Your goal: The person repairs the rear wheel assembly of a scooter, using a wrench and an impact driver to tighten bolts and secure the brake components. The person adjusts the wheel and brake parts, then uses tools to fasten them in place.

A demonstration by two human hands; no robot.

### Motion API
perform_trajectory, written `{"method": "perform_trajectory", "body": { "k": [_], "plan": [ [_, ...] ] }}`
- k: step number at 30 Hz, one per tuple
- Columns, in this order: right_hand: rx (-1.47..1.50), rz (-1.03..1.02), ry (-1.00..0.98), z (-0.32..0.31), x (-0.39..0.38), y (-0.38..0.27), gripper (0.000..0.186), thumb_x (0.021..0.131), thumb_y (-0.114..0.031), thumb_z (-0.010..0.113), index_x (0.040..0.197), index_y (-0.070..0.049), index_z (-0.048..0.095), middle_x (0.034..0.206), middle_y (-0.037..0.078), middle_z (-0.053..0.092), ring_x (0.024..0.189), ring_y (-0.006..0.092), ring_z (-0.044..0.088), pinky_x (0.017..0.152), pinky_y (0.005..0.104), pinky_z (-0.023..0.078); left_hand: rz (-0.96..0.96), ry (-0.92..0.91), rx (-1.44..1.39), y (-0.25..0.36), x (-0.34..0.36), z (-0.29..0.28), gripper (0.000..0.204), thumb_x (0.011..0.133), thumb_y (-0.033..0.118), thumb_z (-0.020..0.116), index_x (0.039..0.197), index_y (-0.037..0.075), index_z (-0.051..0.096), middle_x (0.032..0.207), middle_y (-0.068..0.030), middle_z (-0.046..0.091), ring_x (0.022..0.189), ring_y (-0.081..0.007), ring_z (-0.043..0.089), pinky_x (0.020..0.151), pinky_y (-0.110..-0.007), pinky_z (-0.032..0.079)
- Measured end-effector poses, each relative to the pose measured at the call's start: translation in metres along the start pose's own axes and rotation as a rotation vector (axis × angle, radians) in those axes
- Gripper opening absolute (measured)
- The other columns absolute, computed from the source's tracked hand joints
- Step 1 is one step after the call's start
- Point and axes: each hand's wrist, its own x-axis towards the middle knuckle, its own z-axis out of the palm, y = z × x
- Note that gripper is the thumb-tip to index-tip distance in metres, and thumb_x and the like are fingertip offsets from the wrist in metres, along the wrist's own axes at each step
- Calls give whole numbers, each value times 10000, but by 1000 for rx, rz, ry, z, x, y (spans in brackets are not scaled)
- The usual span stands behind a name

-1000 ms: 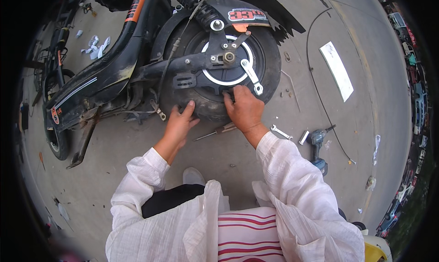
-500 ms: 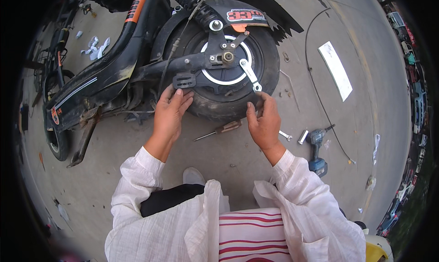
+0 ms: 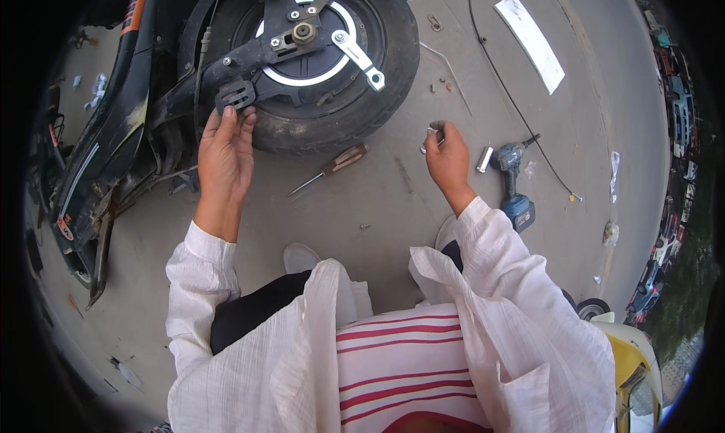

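Note:
My left hand [image 3: 226, 150] is raised to a black slotted footrest [image 3: 236, 94], its thumb and fingers closed at the lower edge. This piece sits under the swingarm of a scooter, beside the rear wheel [image 3: 336, 123]. Low over the ground to the right of the tyre, my right hand [image 3: 450, 161] has its fingers curled together. Bits of bright metal from a wrench [image 3: 424, 149] show by its fingertips; the palm hides the rest. A silver brake lever arm [image 3: 359, 60] hangs from the wheel hub, touched by neither hand.
A brown-handled screwdriver [image 3: 346, 159] lies below the tyre. Right of my right hand are a silver socket [image 3: 484, 159] and a blue cordless impact driver [image 3: 511, 177]. A black cable [image 3: 498, 85] and a white curved panel [image 3: 530, 44] lie farther right.
My right hand has left the silver lever arm and dropped to where the wrench lay, fingers now curled. My left hand stays at the footrest. The view has shifted and turned.

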Motion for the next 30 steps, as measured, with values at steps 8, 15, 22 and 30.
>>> {"method": "perform_trajectory", "body": {
  "k": [8, 15, 22, 30],
  "plan": [
    [-244, -532, -917, 75, -123, 16, 218, 796, -80, 592, 1013, -62, 572, 950, 139, 619, 854, 347, 640, 709, 431, 534, 0, 36, 66, 0, -2, 3, 227, 961, 99, 548, 1153, -18, 575, 1073, -95, 644, 990, -175, 616, 946, -301, 488],
    [-229, -607, -911, 80, -113, 2, 202, 787, -46, 579, 988, -48, 564, 925, 151, 620, 825, 328, 648, 694, 422, 532, 5, 32, -61, 4, -7, 6, 215, 994, 147, 492, 1112, 4, 601, 1069, -91, 644, 1007, -189, 605, 920, -324, 496],
    [429, -455, -639, -7, -9, -164, 216, 814, -8, 645, 1020, -6, 581, 880, 130, 619, 761, 233, 650, 645, 340, 508, 45, 25, -64, -3, -7, 3, 240, 998, 212, 502, 1104, 21, 601, 1056, -58, 642, 976, -151, 595, 906, -292, 480],
    [607, -534, -452, 29, 44, -251, 169, 823, 13, 645, 979, 5, 581, 906, 149, 634, 782, 236, 668, 667, 312, 519, 82, 46, -67, -7, -7, 10, 261, 1012, 213, 470, 1099, 13, 612, 1018, -44, 648, 917, -108, 584, 875, -274, 462]
  ]
}}
